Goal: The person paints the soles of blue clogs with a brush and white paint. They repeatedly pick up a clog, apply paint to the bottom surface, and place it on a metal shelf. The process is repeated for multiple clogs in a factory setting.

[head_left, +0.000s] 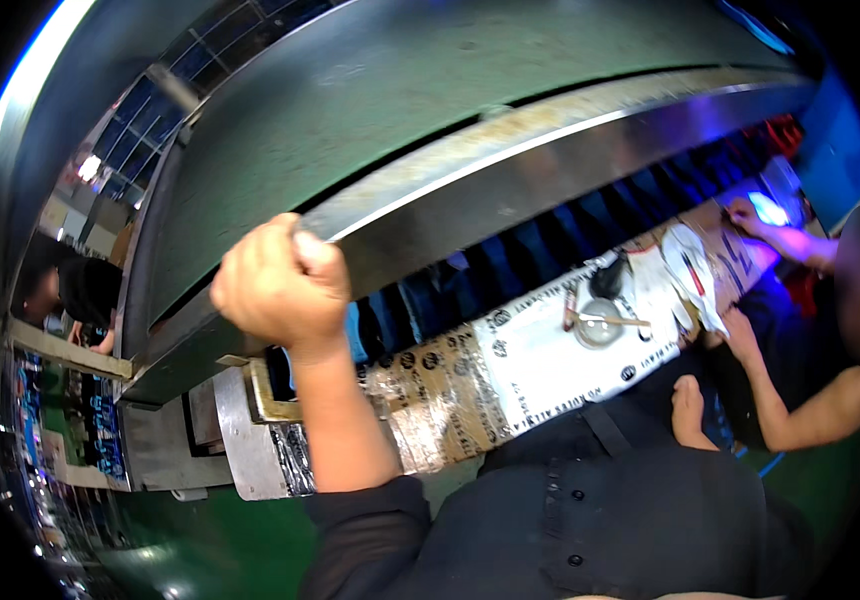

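My left hand point(285, 285) is raised in a fist at the near end of the metal rail point(490, 150) that edges a green belt surface. Its fingers are curled, and whatever they may hold is hidden. Low by my right side, my right hand point(688, 402) shows only in part, close to the edge of a narrow ledge; its fingers do not show clearly. On the ledge's white printed covering point(540, 350) sits a round dish point(600, 325) with a thin stick across it. A dark object point(608, 277) lies just behind the dish.
Brown taped cardboard point(440, 400) covers the ledge's left part. Dark blue pieces point(540, 240) hang in a row under the rail. At right, a co-worker's hands point(745, 335) are beside a white cloth point(688, 265) with a red pen-like thing. Another person point(90, 290) works far left.
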Tool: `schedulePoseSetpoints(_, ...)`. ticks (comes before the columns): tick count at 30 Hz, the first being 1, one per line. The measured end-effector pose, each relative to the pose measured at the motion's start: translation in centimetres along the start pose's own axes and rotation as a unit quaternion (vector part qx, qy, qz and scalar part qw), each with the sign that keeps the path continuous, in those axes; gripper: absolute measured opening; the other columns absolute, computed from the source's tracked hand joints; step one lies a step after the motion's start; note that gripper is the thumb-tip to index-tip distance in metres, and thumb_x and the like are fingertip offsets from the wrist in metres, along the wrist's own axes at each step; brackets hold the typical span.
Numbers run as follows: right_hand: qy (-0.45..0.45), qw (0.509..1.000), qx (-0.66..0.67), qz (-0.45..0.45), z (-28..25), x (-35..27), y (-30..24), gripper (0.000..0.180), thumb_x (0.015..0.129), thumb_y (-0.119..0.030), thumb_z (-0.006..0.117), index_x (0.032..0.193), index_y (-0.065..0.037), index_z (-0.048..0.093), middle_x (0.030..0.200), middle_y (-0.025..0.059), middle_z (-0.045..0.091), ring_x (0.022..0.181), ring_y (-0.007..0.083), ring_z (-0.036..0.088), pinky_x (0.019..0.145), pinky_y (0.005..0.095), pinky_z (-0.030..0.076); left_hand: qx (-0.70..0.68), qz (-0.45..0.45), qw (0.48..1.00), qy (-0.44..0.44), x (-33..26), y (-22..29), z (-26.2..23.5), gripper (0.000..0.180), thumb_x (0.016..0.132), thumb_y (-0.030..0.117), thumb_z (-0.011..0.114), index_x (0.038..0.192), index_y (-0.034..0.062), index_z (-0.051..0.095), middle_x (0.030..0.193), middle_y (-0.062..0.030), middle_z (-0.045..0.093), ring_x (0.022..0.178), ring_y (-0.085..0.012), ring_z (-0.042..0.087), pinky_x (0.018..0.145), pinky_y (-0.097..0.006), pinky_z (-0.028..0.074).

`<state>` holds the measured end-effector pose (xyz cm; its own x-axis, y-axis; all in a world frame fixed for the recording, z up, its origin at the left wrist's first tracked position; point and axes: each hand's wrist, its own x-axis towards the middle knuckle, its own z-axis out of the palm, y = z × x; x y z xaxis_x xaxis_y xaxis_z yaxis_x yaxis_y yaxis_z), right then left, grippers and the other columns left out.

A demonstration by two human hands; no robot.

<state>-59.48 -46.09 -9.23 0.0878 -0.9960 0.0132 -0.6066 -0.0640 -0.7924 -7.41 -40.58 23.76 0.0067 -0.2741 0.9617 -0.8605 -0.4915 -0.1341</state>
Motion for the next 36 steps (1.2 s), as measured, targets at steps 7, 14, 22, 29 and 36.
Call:
schedulePoseSetpoints(7,-0.002,0.999,0.036,-0.022,-0.3,-0.6,1.6,0.024,0.097,-0.02,0.037,0.081,-0.004,0.045,0.059,0.009,0.043,0.052,0.0221,0.044,0.051,0.0352,0.036,0.002,0.007,1.0,-0.021,0.3,1.5,0.8,0.028,0.079,0.029,0.043,0.075,0.0121,0.065,0.073,-0.0039,0.064,0.071,-0.0252,0.06,0.066,-0.038,0.042)
schedulePoseSetpoints(14,0.019,0.984,0.168,-0.054,-1.4,-1.6,2.1,0.028,0.097,-0.02,0.042,0.075,-0.002,0.044,0.058,0.011,0.042,0.05,0.025,0.044,0.049,0.0375,0.035,0.023,0.012,0.999,-0.036,0.1,1.5,0.2,0.031,0.081,0.031,0.041,0.076,0.0126,0.065,0.076,-0.005,0.065,0.071,-0.0265,0.06,0.066,-0.039,0.042)
schedulePoseSetpoints(22,0.05,0.995,0.079,-0.043,-2.2,-2.7,1.2,0.025,0.093,-0.02,0.051,0.076,-0.002,0.054,0.064,0.0141,0.055,0.057,0.0305,0.054,0.055,0.0362,0.043,0.042,0.041,0.997,-0.051,-0.2,1.6,0.0,0.036,0.085,0.033,0.039,0.082,0.0118,0.067,0.079,-0.008,0.066,0.07,-0.033,0.061,0.06,-0.047,0.045)
schedulePoseSetpoints(29,0.102,0.963,0.236,0.08,-3.6,-4.1,3.1,0.012,0.092,-0.011,0.054,0.092,-0.002,0.062,0.063,0.0014,0.056,0.055,0.0074,0.053,0.053,0.0232,0.044,0.033,0.083,0.995,-0.046,0.2,1.4,0.6,0.043,0.091,0.036,0.035,0.087,0.0102,0.068,0.082,-0.0111,0.067,0.073,-0.034,0.061,0.062,-0.047,0.047)
schedulePoseSetpoints(36,0.182,0.947,0.264,-0.011,-16.0,-3.8,-1.6,0.046,0.095,-0.013,0.042,0.138,0.0,0.034,0.079,0.0098,0.06,0.065,0.0118,0.054,0.065,0.0242,0.045,0.06,0.039,0.99,-0.123,-1.4,-3.2,1.1,0.055,0.095,0.049,0.026,0.102,0.0142,0.068,0.096,-0.007,0.068,0.084,-0.0314,0.063,0.069,-0.044,0.049)
